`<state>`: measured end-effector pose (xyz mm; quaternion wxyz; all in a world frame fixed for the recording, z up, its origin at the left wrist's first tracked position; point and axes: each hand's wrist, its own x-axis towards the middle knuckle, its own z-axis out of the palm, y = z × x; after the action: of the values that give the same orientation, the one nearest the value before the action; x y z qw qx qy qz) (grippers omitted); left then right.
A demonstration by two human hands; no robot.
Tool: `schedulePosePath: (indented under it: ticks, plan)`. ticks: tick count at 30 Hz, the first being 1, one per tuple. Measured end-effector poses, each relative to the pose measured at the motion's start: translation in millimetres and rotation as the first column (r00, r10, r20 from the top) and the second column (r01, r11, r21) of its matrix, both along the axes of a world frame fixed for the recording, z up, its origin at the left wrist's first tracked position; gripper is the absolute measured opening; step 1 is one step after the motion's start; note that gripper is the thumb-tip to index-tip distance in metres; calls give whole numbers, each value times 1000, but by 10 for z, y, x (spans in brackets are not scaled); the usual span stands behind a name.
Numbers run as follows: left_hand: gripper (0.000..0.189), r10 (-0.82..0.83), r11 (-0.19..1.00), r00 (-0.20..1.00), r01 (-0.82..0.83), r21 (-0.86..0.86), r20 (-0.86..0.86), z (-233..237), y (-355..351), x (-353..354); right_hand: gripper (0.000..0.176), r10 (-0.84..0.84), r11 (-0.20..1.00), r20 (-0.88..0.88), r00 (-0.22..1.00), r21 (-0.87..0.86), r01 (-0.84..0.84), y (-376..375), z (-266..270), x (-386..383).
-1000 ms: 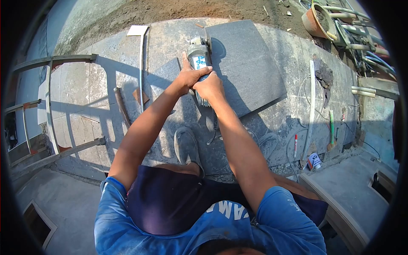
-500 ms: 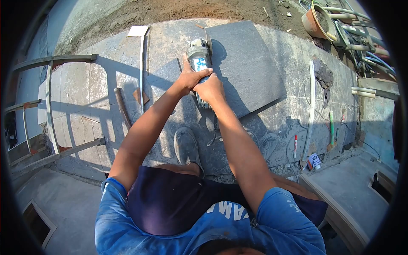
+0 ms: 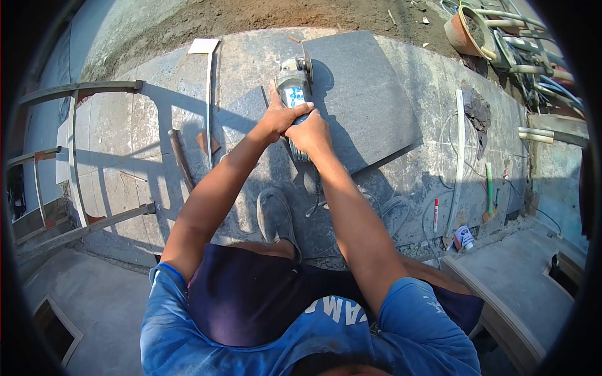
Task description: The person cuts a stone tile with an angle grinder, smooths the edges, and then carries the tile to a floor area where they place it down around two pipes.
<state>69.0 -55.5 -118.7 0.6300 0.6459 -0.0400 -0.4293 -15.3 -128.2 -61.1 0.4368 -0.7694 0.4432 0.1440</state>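
Note:
Both of my hands are wrapped round an angle grinder (image 3: 293, 81), its head pointing away from me. My left hand (image 3: 279, 120) grips the left side of its body, the thumb lying across the top. Just behind, my right hand (image 3: 311, 133) is closed on the rear of the body, near the cord. The upright cutting disc (image 3: 307, 61) stands at the left edge of a large dark grey tile (image 3: 370, 94). A narrower strip of grey tile (image 3: 241, 113) lies to the left of the grinder. My shoe (image 3: 276, 216) is on the floor below.
Metal frame bars (image 3: 75, 156) stand at the left. A long thin strip (image 3: 209, 106) and a wooden stick (image 3: 180, 160) lie nearby. To the right are a pale straight bar (image 3: 459, 150), a red marker (image 3: 436, 215), a small white container (image 3: 463, 238), a bucket (image 3: 463, 34) and pipes (image 3: 533, 47).
The grinder has shifted very slightly toward me along the tile's edge, with both hands still round it. The tile has stayed in place.

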Motion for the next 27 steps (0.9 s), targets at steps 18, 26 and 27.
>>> schedulePosePath:
  ticks: [18,26,27]
  plan:
    - [132,-7,1000,1000,7,-25,10,-78,10,-9,72,-5,1000,20,1000,-19,6,4,-77,-21]
    - [127,-5,1000,999,5,-12,-39,1,11,-30,72,-16,1000,13,1000,-5,16,12,-99,-35]
    - [129,-5,1000,1000,4,-19,-19,-24,19,-35,71,-15,1000,18,1000,-12,15,17,-111,-37]
